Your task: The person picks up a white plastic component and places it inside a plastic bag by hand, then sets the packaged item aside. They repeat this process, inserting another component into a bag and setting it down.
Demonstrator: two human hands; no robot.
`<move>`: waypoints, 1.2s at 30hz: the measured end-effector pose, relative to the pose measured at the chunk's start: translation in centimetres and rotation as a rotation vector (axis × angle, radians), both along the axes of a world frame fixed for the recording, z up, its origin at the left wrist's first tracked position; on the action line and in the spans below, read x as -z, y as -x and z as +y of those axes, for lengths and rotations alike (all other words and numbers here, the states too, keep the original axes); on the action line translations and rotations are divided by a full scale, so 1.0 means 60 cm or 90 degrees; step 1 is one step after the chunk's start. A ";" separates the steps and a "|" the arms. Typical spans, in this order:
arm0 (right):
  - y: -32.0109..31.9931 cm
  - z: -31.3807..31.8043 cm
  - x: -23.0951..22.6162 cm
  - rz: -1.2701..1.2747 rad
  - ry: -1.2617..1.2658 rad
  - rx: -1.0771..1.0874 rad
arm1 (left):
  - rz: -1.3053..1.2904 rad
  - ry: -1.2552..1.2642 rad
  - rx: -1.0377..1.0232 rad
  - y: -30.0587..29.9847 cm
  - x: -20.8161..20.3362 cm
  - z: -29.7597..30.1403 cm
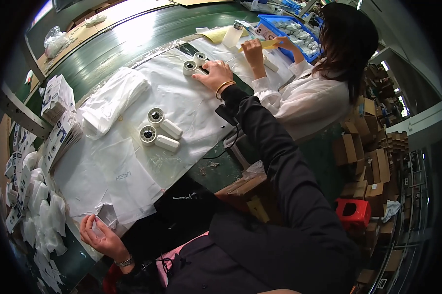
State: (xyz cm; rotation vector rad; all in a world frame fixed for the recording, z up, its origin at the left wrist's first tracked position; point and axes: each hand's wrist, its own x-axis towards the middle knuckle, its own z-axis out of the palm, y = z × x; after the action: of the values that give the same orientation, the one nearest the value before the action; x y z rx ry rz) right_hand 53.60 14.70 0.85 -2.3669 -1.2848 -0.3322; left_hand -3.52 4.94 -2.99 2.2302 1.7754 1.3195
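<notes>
Right hand (216,76): fingers cover white round-headed plastic devices (189,68), go gently | Left hand (102,238): fingers half-curl at white cardboard box (107,215), steady it | both grips: can't tell

Blk long-slv jacket (284,245) over pink top (169,258), gold bangle (225,88) R wrist, silver link band (126,262) L wrist.

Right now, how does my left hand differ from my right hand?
The left hand is low in the picture, at a small open box; the right hand is higher, at white round-headed devices. The left wears a metal band, the right a gold-coloured bangle. Both come from dark sleeves.
</notes>
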 end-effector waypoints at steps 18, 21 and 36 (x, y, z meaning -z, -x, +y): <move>0.218 -0.192 0.004 0.122 -0.083 -0.149 | 0.010 0.003 0.003 -0.011 0.005 0.014; 0.240 -0.212 0.008 0.120 -0.143 -0.149 | 0.017 -0.001 0.003 -0.018 0.007 0.019; 0.255 -0.201 0.085 0.192 -0.469 -0.122 | 0.068 -0.113 0.014 -0.021 -0.006 0.010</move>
State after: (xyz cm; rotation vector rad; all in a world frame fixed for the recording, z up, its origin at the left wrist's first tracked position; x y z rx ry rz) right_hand 38.29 2.66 -4.23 -1.5908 -1.0055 -0.3045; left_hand -2.25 5.52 -2.64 2.4474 1.7222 1.4338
